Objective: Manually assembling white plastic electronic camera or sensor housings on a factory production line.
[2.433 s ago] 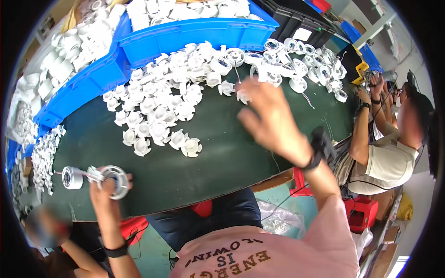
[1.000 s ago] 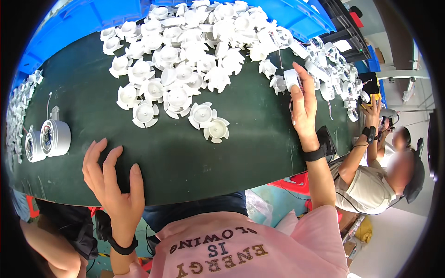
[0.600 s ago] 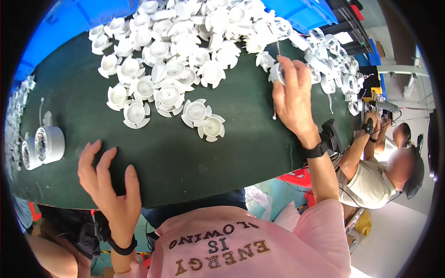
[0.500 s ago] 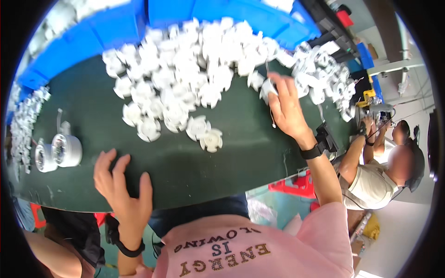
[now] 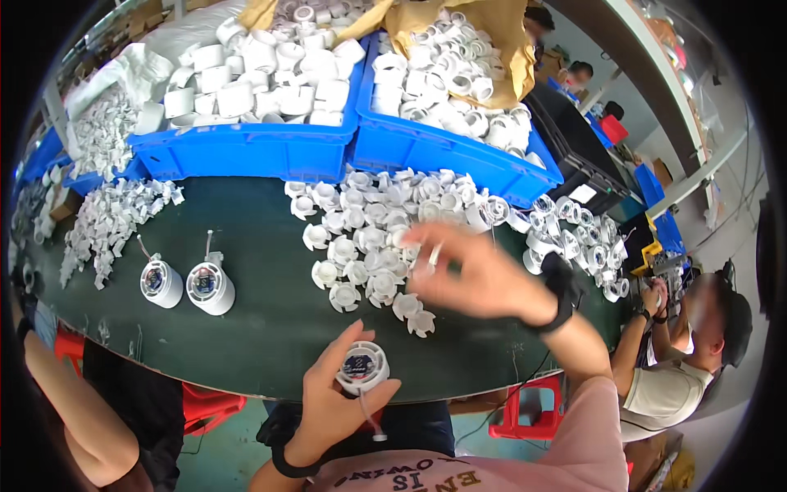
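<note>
My left hand [image 5: 332, 398], near the table's front edge, grips a round white housing [image 5: 363, 366] between thumb and fingers. Its open face shows a dark circuit board, and a thin white lead with a small plug hangs from it. Smeared by motion, my right hand [image 5: 484, 275] hovers over the pile of white clawed cups [image 5: 369, 238]. A small white shape [image 5: 434, 256] shows by its fingertips; whether they hold it is unclear. Two similar white housings with boards and upright leads, one left [image 5: 161, 283] and one right [image 5: 210, 287], stand at the table's left.
Two blue bins, left [image 5: 246, 152] and right [image 5: 459, 156], full of white parts, line the back of the dark green table [image 5: 254, 344]. Small white pieces [image 5: 115, 221] lie far left, ring-shaped parts [image 5: 582, 242] at the right. Co-workers sit on both sides; a red stool [image 5: 525, 410] stands below.
My left hand, open before, has moved right and now holds a white housing. My right hand has come left from the right-hand parts to over the clawed cups. The view has tilted up.
</note>
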A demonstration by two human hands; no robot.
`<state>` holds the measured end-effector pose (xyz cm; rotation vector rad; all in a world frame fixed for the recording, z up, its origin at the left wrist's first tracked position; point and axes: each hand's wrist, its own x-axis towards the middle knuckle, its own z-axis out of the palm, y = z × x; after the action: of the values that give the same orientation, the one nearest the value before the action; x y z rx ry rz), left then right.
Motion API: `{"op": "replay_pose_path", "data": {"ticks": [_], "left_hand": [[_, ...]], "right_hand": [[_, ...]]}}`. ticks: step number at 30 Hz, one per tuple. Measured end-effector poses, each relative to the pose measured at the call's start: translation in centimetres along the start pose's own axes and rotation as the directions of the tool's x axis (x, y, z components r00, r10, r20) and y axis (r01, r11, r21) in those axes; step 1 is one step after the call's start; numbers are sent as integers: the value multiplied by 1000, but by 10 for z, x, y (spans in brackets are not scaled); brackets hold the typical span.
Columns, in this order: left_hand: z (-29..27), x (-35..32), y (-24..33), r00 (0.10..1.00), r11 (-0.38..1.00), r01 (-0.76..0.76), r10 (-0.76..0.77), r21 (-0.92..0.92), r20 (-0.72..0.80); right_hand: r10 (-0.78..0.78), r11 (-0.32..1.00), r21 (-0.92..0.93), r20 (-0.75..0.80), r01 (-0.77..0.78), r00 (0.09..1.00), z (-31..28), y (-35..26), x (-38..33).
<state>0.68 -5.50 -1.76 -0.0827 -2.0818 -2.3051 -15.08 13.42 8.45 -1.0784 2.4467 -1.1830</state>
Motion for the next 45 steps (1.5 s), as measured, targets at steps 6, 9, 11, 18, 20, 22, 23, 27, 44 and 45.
{"op": "replay_pose_path", "data": {"ticks": [6,9,11,18,20,22,23,27,44,45], "left_hand": [[-8,-18,16,991,935,130,-137,-329,3],[-15,-28,15,977,909,185,-212,-373,-34],[-17,-31,13,998,998,55,-56,-16,-41],[-15,-25,20,998,997,7,-2,73,-63],[-15,-24,19,997,996,22,-15,87,-79],[-16,-23,17,998,998,15,-11,54,-67],[-16,-24,17,998,998,15,-11,57,-68],[-19,-28,9,995,999,48,-46,16,-86],[13,-6,10,989,960,137,-118,-244,91],[17,-7,10,982,940,171,-137,-294,133]], "right_hand": [[62,774,-455,-637,-440,768,-134,152,111],[274,746,-394,-554,-538,786,-145,172,141],[346,710,-526,-320,-469,882,-163,196,155],[200,800,-469,-382,-375,903,-154,226,184],[156,804,-495,-361,-331,919,-150,222,185],[124,792,-509,-407,-337,905,-146,216,184],[87,780,-525,-448,-341,890,-144,212,183],[153,831,-398,-507,-388,849,-148,194,172],[217,938,-267,-39,-219,975,-63,73,18],[213,942,-259,-32,-214,976,-61,71,16]]}}
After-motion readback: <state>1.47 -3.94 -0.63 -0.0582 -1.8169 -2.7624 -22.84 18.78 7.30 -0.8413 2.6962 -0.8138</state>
